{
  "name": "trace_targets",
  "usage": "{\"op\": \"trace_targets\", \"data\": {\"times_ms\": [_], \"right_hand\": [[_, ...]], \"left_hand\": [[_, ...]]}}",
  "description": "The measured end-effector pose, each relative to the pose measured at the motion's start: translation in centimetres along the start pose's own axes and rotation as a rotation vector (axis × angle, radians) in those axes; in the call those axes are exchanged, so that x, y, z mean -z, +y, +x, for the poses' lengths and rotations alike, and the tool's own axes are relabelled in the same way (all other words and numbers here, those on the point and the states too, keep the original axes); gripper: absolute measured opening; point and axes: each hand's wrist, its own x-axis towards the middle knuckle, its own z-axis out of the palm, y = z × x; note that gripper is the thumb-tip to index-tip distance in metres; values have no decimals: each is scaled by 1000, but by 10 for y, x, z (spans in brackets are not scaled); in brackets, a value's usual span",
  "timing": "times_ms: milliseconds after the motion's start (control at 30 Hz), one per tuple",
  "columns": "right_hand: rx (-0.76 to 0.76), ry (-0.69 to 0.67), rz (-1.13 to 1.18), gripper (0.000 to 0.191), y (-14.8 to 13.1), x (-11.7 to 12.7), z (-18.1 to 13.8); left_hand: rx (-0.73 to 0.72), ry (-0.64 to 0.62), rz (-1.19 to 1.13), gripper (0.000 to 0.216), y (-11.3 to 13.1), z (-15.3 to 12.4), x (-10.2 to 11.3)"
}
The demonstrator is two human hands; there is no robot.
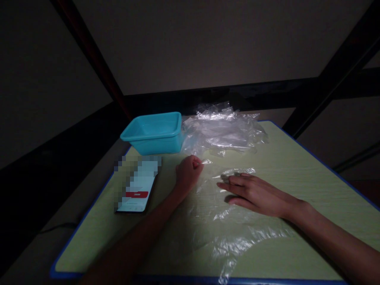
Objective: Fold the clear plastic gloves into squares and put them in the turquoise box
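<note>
A clear plastic bag (237, 241) lies spread over the front half of the table, its lower end reaching the near edge. My left hand (189, 170) is closed in a pinch on the bag's far left corner, where a small bit of film sticks out past the fingers. On the right, my right hand (252, 192) rests palm down on the same bag, fingers stretched out and a little apart. Behind both hands sits a loose pile of crumpled clear plastic bags (227, 132).
A turquoise plastic basin (152, 138) stands at the table's back left, touching or close to the pile. Nearer me lies a phone (138, 190) with its screen lit, partly blurred out. The pale green table (299, 178) has a blue edge, and a wall rises behind it.
</note>
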Motion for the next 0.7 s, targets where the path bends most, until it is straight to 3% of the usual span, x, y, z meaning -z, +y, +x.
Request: {"op": "trace_targets", "data": {"times_ms": [333, 700], "right_hand": [[-43, -12, -2, 42, -2, -1, 2], [-58, 12, -18, 39, -1, -5, 0]], "left_hand": [[-47, 75, -94, 12, -1, 2, 3], [-108, 61, -138, 11, 0, -3, 1]]}}
